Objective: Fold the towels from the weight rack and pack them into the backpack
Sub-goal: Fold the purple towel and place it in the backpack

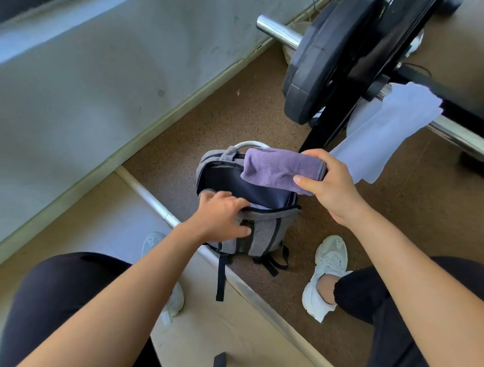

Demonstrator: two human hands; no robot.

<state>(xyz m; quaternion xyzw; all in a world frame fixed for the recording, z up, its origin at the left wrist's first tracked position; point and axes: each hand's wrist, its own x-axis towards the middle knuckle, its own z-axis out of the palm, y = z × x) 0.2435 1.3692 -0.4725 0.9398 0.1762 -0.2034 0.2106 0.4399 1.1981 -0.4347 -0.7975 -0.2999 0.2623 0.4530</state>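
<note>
At frame centre, head view: right hand (329, 181) is gripping the folded purple towel (277, 169) over the backpack (263, 231).
Towel's long axis is running leftward from the curled fingers; left hand (223, 213) is gripping the rim open, lower left.

The backpack (263, 231) stands on the floor (238, 119) between two shoes (328, 273). The right hand (332, 187) holds a folded towel (280, 168) over its open top. Behind right, a second towel (390, 128) hangs on the bar (459, 137).
</note>
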